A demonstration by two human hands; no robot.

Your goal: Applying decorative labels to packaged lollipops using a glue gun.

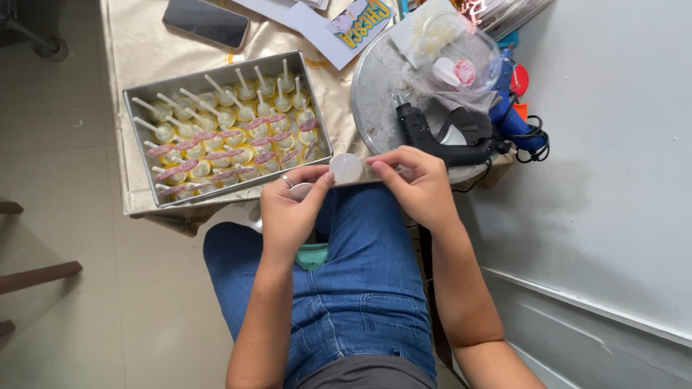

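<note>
Cloth-covered surface (144, 43) carries rectangular metal tray (137, 137) of stick-mounted yellow treats at 10 o'clock. Left hand (288, 209) and right hand (418, 184) fingers pinch a small translucent round plastic lid (346, 168) at centre; seemingly light, slippery, best gripped by rim

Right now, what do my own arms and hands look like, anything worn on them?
Both forearms are bare, with no sleeves, watch or bracelet in view. The left hand wears a thin silver-coloured ring on one finger. The right hand shows no ring or glove. Fingernails look short and unpainted. Below them are blue jeans.
</note>
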